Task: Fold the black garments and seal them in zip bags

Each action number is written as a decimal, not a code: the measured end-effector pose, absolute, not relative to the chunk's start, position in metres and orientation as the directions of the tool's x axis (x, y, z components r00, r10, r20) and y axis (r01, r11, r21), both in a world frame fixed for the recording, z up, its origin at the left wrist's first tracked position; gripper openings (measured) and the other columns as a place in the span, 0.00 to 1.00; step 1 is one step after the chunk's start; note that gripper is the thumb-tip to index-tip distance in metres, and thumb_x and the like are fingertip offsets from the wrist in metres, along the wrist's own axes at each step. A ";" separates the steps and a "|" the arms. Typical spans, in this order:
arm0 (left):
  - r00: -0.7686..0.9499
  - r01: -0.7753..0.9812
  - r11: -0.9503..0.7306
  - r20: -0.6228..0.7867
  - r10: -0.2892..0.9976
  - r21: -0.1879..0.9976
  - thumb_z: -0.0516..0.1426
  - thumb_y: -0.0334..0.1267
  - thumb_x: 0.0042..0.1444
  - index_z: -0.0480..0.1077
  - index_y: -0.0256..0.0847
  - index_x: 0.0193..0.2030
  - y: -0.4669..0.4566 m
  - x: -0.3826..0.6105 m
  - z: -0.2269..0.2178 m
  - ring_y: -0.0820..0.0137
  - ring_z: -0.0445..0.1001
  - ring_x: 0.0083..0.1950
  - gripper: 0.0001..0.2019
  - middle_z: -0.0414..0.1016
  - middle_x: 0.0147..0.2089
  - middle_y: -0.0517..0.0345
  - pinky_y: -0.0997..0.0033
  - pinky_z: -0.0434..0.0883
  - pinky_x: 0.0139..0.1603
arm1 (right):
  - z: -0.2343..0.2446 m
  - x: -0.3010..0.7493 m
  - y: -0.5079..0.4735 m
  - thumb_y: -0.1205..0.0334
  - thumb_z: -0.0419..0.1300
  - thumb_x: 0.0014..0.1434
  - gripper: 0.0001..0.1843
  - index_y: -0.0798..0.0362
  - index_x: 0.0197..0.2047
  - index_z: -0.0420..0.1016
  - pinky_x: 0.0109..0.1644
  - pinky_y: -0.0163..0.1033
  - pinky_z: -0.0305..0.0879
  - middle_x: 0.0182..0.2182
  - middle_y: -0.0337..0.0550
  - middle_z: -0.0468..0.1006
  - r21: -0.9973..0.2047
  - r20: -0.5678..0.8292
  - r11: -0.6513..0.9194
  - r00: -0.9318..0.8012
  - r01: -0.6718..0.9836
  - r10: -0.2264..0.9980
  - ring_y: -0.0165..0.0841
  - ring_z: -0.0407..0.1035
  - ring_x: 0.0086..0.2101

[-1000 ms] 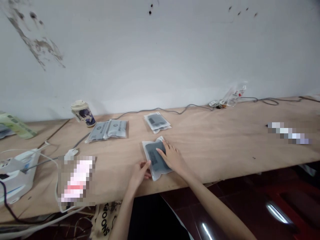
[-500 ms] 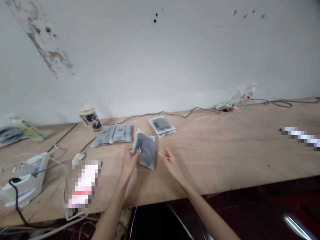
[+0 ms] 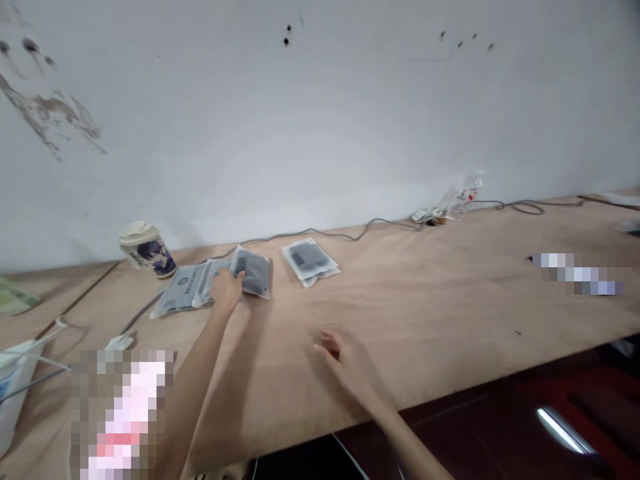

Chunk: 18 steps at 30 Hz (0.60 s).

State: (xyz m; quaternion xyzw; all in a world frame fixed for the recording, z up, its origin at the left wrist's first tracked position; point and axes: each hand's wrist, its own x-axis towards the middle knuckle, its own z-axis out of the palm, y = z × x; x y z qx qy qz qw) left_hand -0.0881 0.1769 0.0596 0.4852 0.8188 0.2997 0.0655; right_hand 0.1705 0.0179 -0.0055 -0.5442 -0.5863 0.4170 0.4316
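My left hand [image 3: 228, 288] grips a frosted plastic packet [image 3: 254, 272] with something dark inside, thumb on its face. That packet is over the right side of a grey packet [image 3: 214, 275], which is partly hidden by the hand; whether they touch I cannot tell. Another grey printed packet [image 3: 181, 290] lies just left of these. To the right, a small stack of frosted packets [image 3: 310, 259] with dark contents lies on the table. My right hand [image 3: 345, 357] is near the table's front, fingers loosely curled and apart from the thumb, holding nothing.
A paper cup [image 3: 150, 252] stands by the wall behind the grey packets. A grey cable [image 3: 350, 237] runs along the wall to a clear plastic bag [image 3: 463, 197]. A blurred-out bright object [image 3: 125, 413] lies front left, and another [image 3: 577, 272] on the right of the wooden table [image 3: 425, 320].
My left hand has carried the frosted packet left and away from me, to the grey packets. My right hand has moved nearer the table's front edge. The view has shifted right.
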 end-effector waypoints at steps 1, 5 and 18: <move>-0.522 0.790 0.353 0.248 0.816 0.501 0.56 0.40 0.54 0.62 0.26 0.53 0.172 -0.083 0.064 0.43 0.66 0.57 0.23 0.67 0.55 0.25 0.48 0.68 0.49 | -0.006 0.170 0.017 0.55 0.59 0.55 0.19 0.51 0.49 0.72 0.50 0.47 0.67 0.47 0.49 0.76 -0.961 0.051 0.060 -0.040 0.271 0.998 0.41 0.71 0.46; -0.407 0.890 0.253 0.410 0.816 0.380 0.53 0.37 0.56 0.63 0.28 0.53 0.159 -0.049 0.076 0.43 0.56 0.64 0.20 0.61 0.60 0.27 0.47 0.61 0.56 | -0.015 0.167 0.010 0.54 0.59 0.56 0.19 0.50 0.50 0.71 0.52 0.47 0.66 0.48 0.48 0.75 -0.975 0.051 0.061 -0.050 0.212 0.997 0.40 0.70 0.47; -0.046 0.407 0.402 -0.421 0.906 0.820 0.54 0.43 0.60 0.65 0.37 0.53 0.206 0.032 0.029 0.65 0.72 0.47 0.17 0.69 0.52 0.50 0.57 0.72 0.46 | -0.005 0.192 -0.031 0.42 0.59 0.53 0.22 0.52 0.40 0.73 0.37 0.38 0.66 0.33 0.43 0.76 -0.991 -0.134 -0.131 -0.134 0.028 0.982 0.33 0.71 0.32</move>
